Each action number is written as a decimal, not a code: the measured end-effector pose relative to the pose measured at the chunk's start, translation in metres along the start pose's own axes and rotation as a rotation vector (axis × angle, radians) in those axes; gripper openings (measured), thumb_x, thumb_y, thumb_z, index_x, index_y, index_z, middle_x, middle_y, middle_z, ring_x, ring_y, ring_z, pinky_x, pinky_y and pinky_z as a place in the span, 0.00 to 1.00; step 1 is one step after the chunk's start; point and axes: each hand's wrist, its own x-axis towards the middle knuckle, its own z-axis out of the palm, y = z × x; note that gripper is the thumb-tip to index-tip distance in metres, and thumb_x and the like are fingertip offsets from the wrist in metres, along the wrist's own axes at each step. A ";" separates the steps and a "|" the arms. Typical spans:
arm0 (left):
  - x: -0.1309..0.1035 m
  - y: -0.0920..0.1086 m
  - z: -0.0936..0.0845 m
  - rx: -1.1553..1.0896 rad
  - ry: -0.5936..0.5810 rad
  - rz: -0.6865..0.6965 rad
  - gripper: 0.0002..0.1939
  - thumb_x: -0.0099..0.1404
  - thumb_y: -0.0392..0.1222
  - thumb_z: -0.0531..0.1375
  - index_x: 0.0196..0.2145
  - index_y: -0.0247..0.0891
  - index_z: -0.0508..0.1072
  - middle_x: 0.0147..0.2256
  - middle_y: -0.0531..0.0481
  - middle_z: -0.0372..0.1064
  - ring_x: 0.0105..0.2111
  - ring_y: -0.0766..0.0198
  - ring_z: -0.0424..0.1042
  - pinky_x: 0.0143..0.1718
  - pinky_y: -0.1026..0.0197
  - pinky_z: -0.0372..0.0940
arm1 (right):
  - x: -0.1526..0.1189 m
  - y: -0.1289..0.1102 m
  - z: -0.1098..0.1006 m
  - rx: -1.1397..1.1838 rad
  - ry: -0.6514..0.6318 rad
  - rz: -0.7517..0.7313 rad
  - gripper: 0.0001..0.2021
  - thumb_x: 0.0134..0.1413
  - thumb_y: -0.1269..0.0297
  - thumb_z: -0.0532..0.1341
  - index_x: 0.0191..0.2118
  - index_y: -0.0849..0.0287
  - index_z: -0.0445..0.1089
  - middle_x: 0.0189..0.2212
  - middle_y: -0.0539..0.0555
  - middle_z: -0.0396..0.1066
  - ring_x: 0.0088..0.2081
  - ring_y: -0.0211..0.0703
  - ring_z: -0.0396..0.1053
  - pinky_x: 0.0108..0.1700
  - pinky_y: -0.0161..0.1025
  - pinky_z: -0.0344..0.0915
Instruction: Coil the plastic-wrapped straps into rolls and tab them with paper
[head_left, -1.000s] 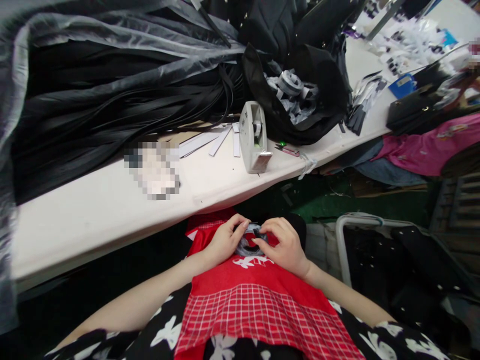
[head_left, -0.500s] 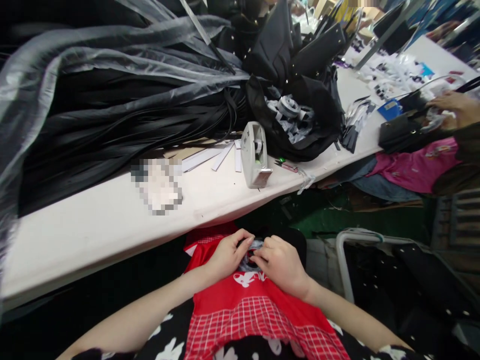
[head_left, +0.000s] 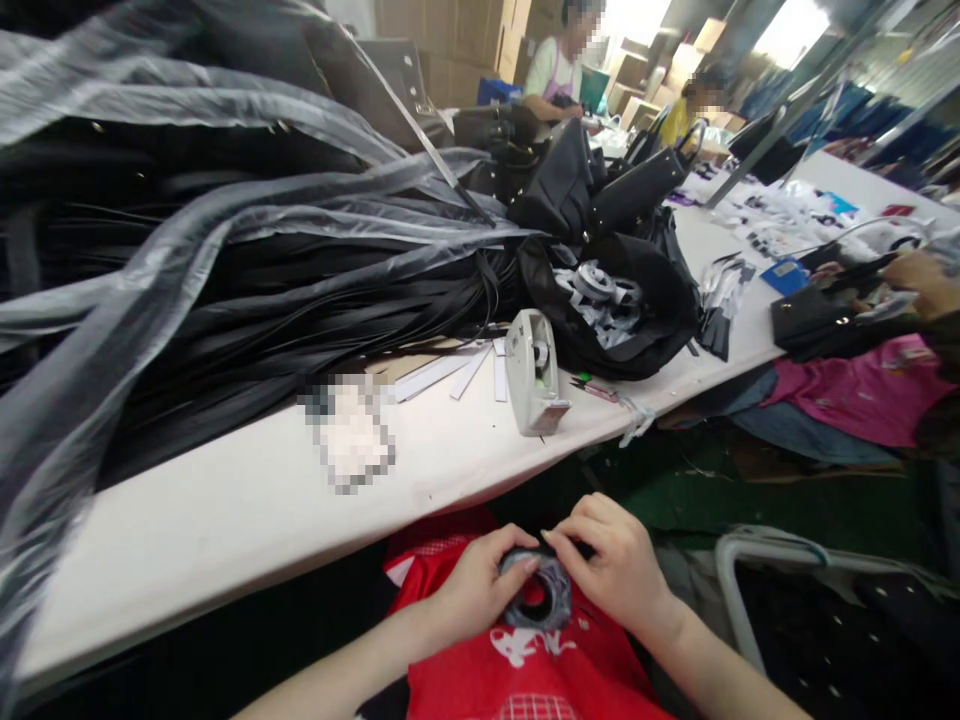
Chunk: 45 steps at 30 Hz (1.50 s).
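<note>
Over the red apron (head_left: 465,665) on my lap, my left hand (head_left: 491,575) grips a grey ring-shaped roll (head_left: 553,595), its thumb laid across the face near the centre hole. The roll looks like coiled tape or wrapped strip; which one I cannot tell. My right hand (head_left: 615,555) is at the roll's upper right, thumb and forefinger pinched together. Whatever lies between those fingertips is too small to make out. On the table edge ahead stands a grey tape dispenser (head_left: 531,385).
The white table (head_left: 225,520) carries black straps (head_left: 315,300) under clear plastic, paper strips (head_left: 442,372), small snips (head_left: 600,390) and a black bag (head_left: 660,320) with similar rolls. A metal-framed cart (head_left: 731,590) stands right. Co-workers sit along the table; one's hand (head_left: 919,280) touches a black bag.
My view has tilted up, so the table sits lower. The roll now shows its face and hole between my hands. My right hand has risen to the roll's upper edge.
</note>
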 end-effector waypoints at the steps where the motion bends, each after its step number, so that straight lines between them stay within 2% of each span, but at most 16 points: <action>1: 0.000 0.000 -0.001 0.016 -0.002 0.006 0.12 0.68 0.46 0.56 0.44 0.38 0.73 0.40 0.48 0.74 0.40 0.62 0.73 0.43 0.63 0.66 | 0.014 0.002 -0.002 -0.005 0.032 -0.013 0.12 0.61 0.62 0.58 0.28 0.57 0.71 0.26 0.53 0.68 0.32 0.43 0.66 0.36 0.40 0.60; 3: 0.001 0.001 -0.004 0.049 -0.004 0.022 0.12 0.68 0.45 0.56 0.44 0.38 0.73 0.41 0.47 0.75 0.40 0.62 0.73 0.44 0.62 0.66 | 0.046 0.002 -0.002 -0.027 0.052 -0.028 0.09 0.62 0.64 0.57 0.31 0.57 0.71 0.29 0.54 0.70 0.35 0.44 0.68 0.39 0.41 0.62; 5: 0.000 0.002 -0.007 0.078 -0.007 0.047 0.12 0.68 0.45 0.55 0.45 0.39 0.73 0.42 0.47 0.75 0.42 0.61 0.73 0.45 0.62 0.65 | 0.082 -0.003 0.009 -0.061 0.001 -0.042 0.06 0.61 0.66 0.57 0.37 0.58 0.71 0.34 0.54 0.72 0.36 0.45 0.69 0.41 0.40 0.63; 9: -0.004 0.002 -0.009 0.123 0.011 0.080 0.12 0.68 0.44 0.55 0.45 0.39 0.73 0.43 0.46 0.75 0.43 0.60 0.73 0.46 0.62 0.65 | 0.153 -0.021 0.052 -0.216 -0.077 -0.055 0.14 0.59 0.66 0.59 0.50 0.62 0.67 0.45 0.60 0.71 0.44 0.49 0.69 0.46 0.42 0.65; 12: -0.008 0.002 -0.011 0.139 0.051 0.064 0.12 0.68 0.45 0.55 0.45 0.40 0.73 0.42 0.46 0.75 0.42 0.60 0.73 0.45 0.62 0.66 | 0.192 -0.028 0.083 -0.357 -0.031 -0.024 0.18 0.59 0.63 0.61 0.52 0.66 0.64 0.49 0.66 0.68 0.50 0.54 0.66 0.50 0.46 0.64; 14: -0.011 0.003 -0.012 0.147 0.073 0.053 0.12 0.68 0.45 0.55 0.45 0.40 0.74 0.42 0.47 0.75 0.42 0.60 0.73 0.45 0.62 0.66 | 0.206 -0.028 0.095 -0.422 -0.021 -0.017 0.15 0.62 0.64 0.57 0.50 0.69 0.66 0.49 0.69 0.68 0.50 0.54 0.66 0.49 0.46 0.64; 18: -0.015 0.003 -0.015 0.146 0.093 0.041 0.12 0.67 0.44 0.56 0.44 0.40 0.74 0.42 0.47 0.75 0.42 0.60 0.73 0.45 0.61 0.66 | 0.202 -0.017 0.097 -0.455 -0.049 -0.070 0.13 0.66 0.71 0.48 0.47 0.67 0.68 0.46 0.67 0.71 0.46 0.50 0.69 0.47 0.43 0.65; 22: -0.017 0.000 -0.017 0.140 0.105 0.044 0.12 0.66 0.44 0.56 0.44 0.40 0.74 0.42 0.47 0.75 0.43 0.59 0.73 0.46 0.61 0.66 | 0.175 -0.002 0.088 -0.515 -0.068 -0.139 0.14 0.63 0.76 0.49 0.49 0.65 0.67 0.50 0.66 0.70 0.47 0.50 0.69 0.48 0.43 0.64; 26: -0.015 -0.001 -0.017 0.129 0.092 0.064 0.12 0.67 0.44 0.55 0.45 0.39 0.73 0.42 0.47 0.75 0.43 0.59 0.73 0.45 0.61 0.66 | 0.163 -0.002 0.080 -0.570 -0.021 -0.090 0.13 0.59 0.78 0.52 0.46 0.67 0.69 0.50 0.67 0.69 0.48 0.53 0.67 0.49 0.45 0.64; 30: -0.015 0.001 -0.017 0.133 0.083 0.051 0.12 0.66 0.45 0.55 0.44 0.39 0.73 0.43 0.47 0.76 0.43 0.59 0.73 0.46 0.61 0.66 | 0.187 -0.022 0.083 -0.395 0.014 -0.219 0.14 0.61 0.71 0.54 0.51 0.64 0.68 0.51 0.63 0.68 0.52 0.52 0.64 0.54 0.45 0.62; 34: -0.021 0.004 -0.017 0.139 0.101 0.026 0.12 0.66 0.45 0.55 0.44 0.40 0.74 0.43 0.47 0.76 0.43 0.59 0.73 0.46 0.61 0.66 | 0.224 -0.035 0.100 -0.422 -0.044 -0.310 0.21 0.61 0.76 0.50 0.59 0.66 0.61 0.58 0.65 0.63 0.55 0.51 0.62 0.55 0.45 0.61; 38: -0.027 0.005 -0.017 0.150 0.135 0.006 0.12 0.66 0.44 0.56 0.44 0.40 0.74 0.43 0.47 0.76 0.42 0.60 0.73 0.45 0.61 0.66 | 0.244 -0.031 0.110 -0.471 -0.054 -0.344 0.20 0.61 0.78 0.49 0.57 0.67 0.64 0.56 0.65 0.66 0.54 0.51 0.64 0.54 0.44 0.62; 41: -0.029 0.006 -0.016 0.153 0.153 0.005 0.12 0.66 0.44 0.56 0.44 0.40 0.74 0.43 0.48 0.75 0.42 0.60 0.74 0.45 0.62 0.66 | 0.246 -0.029 0.102 -0.485 -0.015 -0.340 0.18 0.63 0.76 0.49 0.55 0.67 0.67 0.55 0.65 0.68 0.53 0.51 0.65 0.54 0.44 0.61; 45: -0.027 0.007 -0.017 0.145 0.155 0.005 0.11 0.66 0.43 0.56 0.44 0.40 0.74 0.43 0.48 0.76 0.42 0.60 0.74 0.45 0.62 0.66 | 0.235 -0.043 0.080 -0.493 0.070 -0.312 0.15 0.66 0.72 0.48 0.50 0.64 0.69 0.50 0.63 0.71 0.49 0.51 0.67 0.50 0.43 0.62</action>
